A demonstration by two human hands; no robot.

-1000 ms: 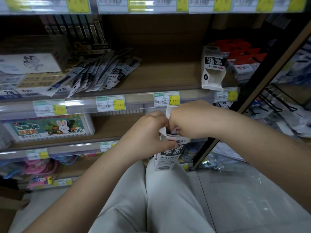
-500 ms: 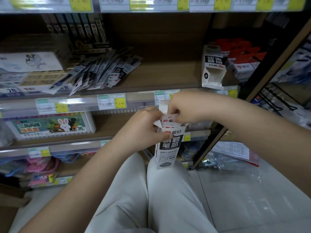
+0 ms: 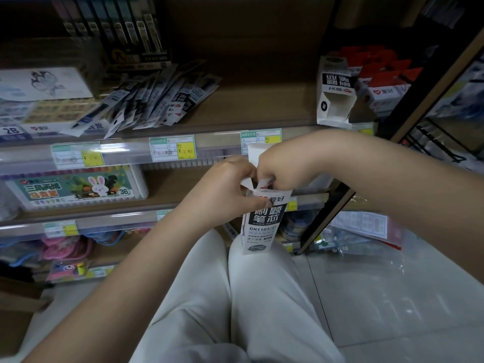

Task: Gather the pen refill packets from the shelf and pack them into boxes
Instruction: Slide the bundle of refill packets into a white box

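Note:
A white and black refill box stands upright above my knees in front of the shelves. My left hand grips its upper edge, thumb across the front. My right hand pinches the flaps at its open top, with one white flap sticking up behind the fingers. What lies inside the box is hidden. A loose heap of pen refill packets lies on the wooden shelf at the upper left. A second open box of the same kind stands on that shelf at the right.
Red boxes are stacked at the shelf's right end. A marker case with a rabbit picture sits on the shelf below. Price-tag rails run along the shelf fronts. A black rack post slants at right, with plastic bags on the floor.
The box and both hands have stayed in front of the lower shelf rail, rising slightly. My right-hand fingers keep working at the top flaps. The view has tilted down a little.

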